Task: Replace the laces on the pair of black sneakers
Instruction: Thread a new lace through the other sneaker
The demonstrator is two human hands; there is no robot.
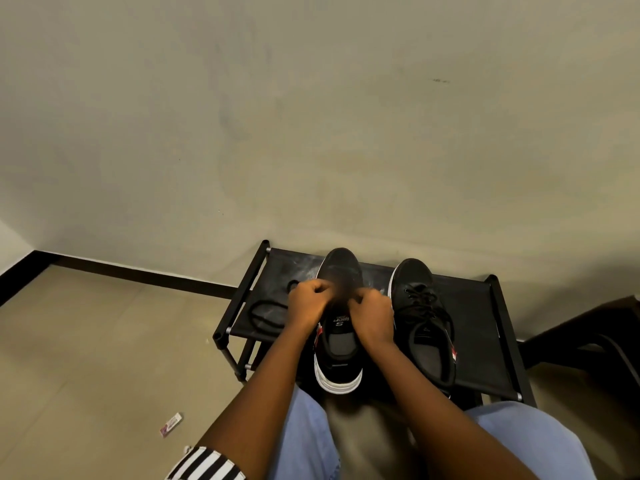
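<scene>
Fingers (320, 289) curled at eyelets | left sneaker (341, 341) toe toward wall

A low black fabric-topped metal rack (478, 306) stands against the plain wall (311, 116). On it, two black white-soled sneakers sit side by side, toes toward the wall: the unlaced sneaker (341, 341) left, the laced sneaker (424, 323) right. A loose black lace (263, 315) lies on the rack's left end. A small paper wrapper (170, 424) lies on the floor, left of the knees.
</scene>
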